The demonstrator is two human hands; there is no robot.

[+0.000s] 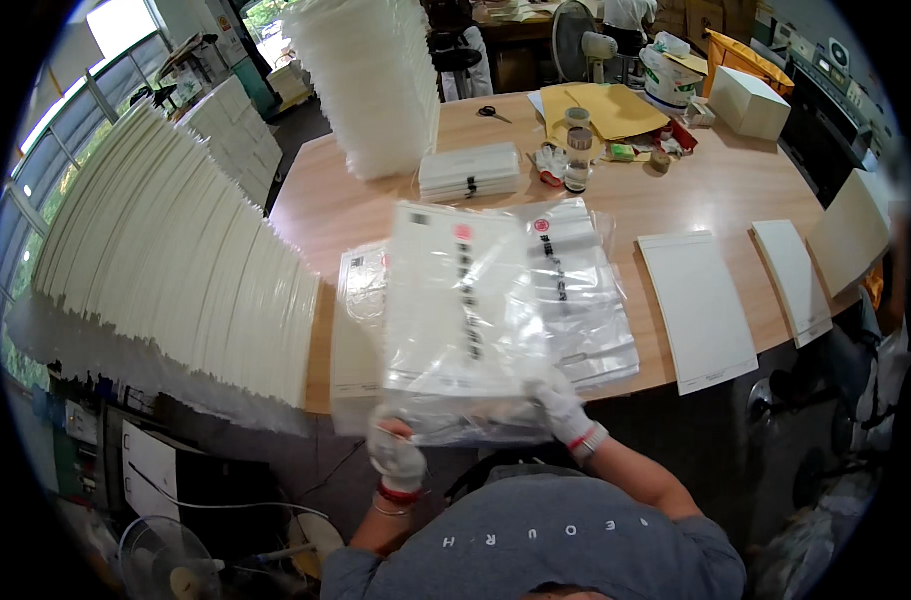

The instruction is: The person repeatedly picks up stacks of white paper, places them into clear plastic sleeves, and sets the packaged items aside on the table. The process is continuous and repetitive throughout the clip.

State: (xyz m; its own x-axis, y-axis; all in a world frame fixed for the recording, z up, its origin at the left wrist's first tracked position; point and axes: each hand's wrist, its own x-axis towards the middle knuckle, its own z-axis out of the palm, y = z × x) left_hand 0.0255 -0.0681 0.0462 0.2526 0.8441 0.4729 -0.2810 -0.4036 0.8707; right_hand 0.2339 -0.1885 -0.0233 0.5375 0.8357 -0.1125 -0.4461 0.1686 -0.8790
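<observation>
1. While a person in a grey top (pixel 536 515) stands at the worktop's (pixel 676 190) near edge, a bagged packet (pixel 456 310), pale, with a red emblem and black lettering under clear film, is held up over that edge, slightly blurred.

2. Gloved in white and set well apart, both hands are at the packet's near end: the left hand (pixel 398 458), fingers curled, pinches the loose clear film by the near left corner; the right hand (pixel 564 408), blurred, appears clamped on the near right corner, its underside fingers hidden.

3. Lying straight ahead of both hands, the packet points its long axis from the near edge toward the far edge; the right hand sits closer to its stiff body, the left hand lower, out on the film.

4. Beneath and just right of it rests a second bagged packet (pixel 586 310); to its left, partly covered, a pale printed packet (pixel 361 350) reaches the near edge.

5. Toward the worktop's left end rises a large white stack (pixel 166 270); toward the right end lies a white slab (pixel 698 310).
</observation>
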